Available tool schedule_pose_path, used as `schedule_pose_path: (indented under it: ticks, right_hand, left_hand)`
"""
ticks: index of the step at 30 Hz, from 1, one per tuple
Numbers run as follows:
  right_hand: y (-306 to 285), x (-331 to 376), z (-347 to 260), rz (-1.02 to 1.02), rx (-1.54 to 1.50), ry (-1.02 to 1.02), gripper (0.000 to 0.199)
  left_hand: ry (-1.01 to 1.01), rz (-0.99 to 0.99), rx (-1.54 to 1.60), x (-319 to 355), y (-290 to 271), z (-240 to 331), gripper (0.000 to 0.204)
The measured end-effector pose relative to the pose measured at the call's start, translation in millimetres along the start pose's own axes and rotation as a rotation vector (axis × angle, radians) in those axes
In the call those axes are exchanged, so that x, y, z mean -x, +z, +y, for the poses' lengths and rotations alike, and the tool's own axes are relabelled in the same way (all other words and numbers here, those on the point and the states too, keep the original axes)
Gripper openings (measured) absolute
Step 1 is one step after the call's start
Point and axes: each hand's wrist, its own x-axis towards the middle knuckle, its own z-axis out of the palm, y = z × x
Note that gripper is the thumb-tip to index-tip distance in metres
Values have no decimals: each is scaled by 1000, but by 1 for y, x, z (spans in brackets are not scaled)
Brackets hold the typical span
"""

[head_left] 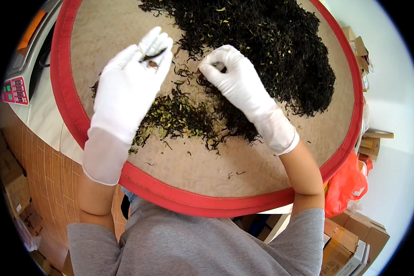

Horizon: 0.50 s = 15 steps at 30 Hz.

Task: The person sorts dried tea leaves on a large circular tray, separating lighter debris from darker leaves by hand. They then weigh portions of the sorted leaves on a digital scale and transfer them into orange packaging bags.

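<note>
The left hand (126,87), in a white glove, is raised above the left half of the round tray (202,202), with a dark stem (152,55) pinched between closed fingertips. The right hand (237,78), also gloved, is curled with thumb and forefinger closed at the near edge of the large heap of dark dried leaves (267,50); whether it has hold of a leaf cannot be told.

For clean sorting, judged from this layout: pick single pieces with the fingertips only, lift clear before moving sideways, and keep rejects apart from the main heap.

A smaller pile of yellow-green mixed leaves (170,117) lies under and between the hands, touching the dark heap at its right side, so pieces could stray back across. Loose fragments dot the tray's near edge.

Outside the tray: a weighing scale (18,83) at its far left, on the white worktop (41,115); an orange bag (347,184) and cardboard boxes (359,234) at the right.
</note>
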Motion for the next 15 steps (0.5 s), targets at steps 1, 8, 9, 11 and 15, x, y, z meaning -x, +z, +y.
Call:
schedule_pose_path:
  ticks: [1,8,9,11,15]
  right_hand:
    - [-5,-2,0,-12,-108,64,15]
    - [-11,-10,-30,-91,-214,-5,16]
    - [-10,-13,-39,-99,-184,23,14]
    - [-1,-22,-33,-8,-191,-40,12]
    - [6,-58,-5,135,584,-439,17]
  left_hand:
    - [-21,37,-50,0,0,-6,44]
    - [-177,82,-188,4,-10,-30,44]
    - [-165,83,-179,3,-10,-30,43]
    - [-139,87,-162,1,-11,-29,42]
    - [-18,123,-98,-1,-11,-13,45]
